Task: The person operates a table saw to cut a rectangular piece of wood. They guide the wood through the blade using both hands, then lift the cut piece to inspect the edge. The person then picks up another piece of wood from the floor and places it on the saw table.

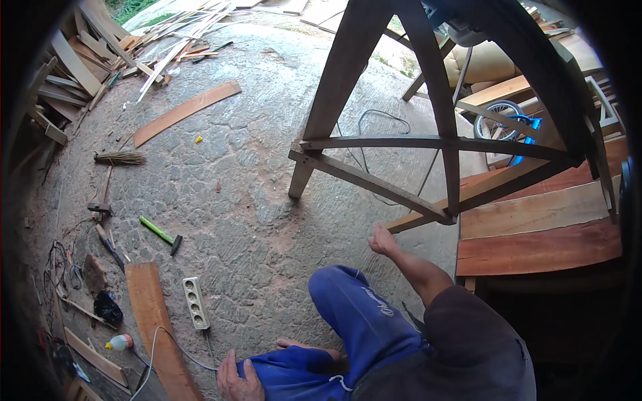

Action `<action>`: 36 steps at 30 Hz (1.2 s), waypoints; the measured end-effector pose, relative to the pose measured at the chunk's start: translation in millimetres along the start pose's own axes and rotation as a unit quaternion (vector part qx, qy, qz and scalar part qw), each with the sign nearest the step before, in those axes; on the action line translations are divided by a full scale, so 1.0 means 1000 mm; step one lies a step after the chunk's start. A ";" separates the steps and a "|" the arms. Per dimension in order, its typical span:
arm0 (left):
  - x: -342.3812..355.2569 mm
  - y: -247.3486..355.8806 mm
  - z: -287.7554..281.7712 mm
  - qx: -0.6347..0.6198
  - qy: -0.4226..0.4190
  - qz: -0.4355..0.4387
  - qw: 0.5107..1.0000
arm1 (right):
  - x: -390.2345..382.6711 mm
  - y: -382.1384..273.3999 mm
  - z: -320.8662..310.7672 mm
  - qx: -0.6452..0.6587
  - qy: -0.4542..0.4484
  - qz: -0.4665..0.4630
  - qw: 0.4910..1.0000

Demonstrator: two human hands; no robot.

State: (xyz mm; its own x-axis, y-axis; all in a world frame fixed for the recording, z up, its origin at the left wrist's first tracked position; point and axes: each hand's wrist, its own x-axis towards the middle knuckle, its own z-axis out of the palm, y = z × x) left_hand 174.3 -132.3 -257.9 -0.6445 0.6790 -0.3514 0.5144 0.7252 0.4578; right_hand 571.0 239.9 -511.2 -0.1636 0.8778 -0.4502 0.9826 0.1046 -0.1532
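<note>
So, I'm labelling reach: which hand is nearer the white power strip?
Left: left hand at the knee, below and right of the power strip; right hand farther off, at the wooden frame.

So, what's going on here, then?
A person in blue trousers is low to the rough floor beside a tall wooden frame. The right hand is at the lower end of one of its bars; how firmly it holds can't be made out. The left hand rests by the left knee, holding no tool. A green-handled hammer lies on the floor, with a power strip and a curved plank closer to the left hand.
</note>
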 end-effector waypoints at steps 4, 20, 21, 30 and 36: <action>0.022 -0.004 0.008 0.016 0.046 -0.023 0.999 | 0.063 0.017 -0.021 -0.069 0.053 0.027 0.996; 0.063 -0.025 0.024 0.028 0.084 -0.062 0.994 | 0.134 0.015 -0.022 -0.089 0.032 0.008 0.996; 0.067 -0.003 0.021 0.040 0.074 -0.087 0.993 | 0.143 0.029 -0.015 -0.057 0.064 0.049 0.995; 0.074 -0.022 0.031 0.078 0.076 -0.101 0.989 | 0.101 0.004 -0.011 -0.032 -0.061 0.170 0.983; 0.087 0.001 0.030 0.103 0.059 -0.045 0.992 | 0.095 -0.044 0.022 0.104 0.100 -0.108 0.984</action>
State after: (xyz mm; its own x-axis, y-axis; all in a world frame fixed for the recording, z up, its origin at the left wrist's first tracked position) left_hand 136.3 -68.9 -312.3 -0.7486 0.6016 -0.2787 0.5493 0.7982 0.2474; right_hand 509.9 308.5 -566.5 -0.3254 0.9222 -0.2090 0.8848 0.2190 -0.4114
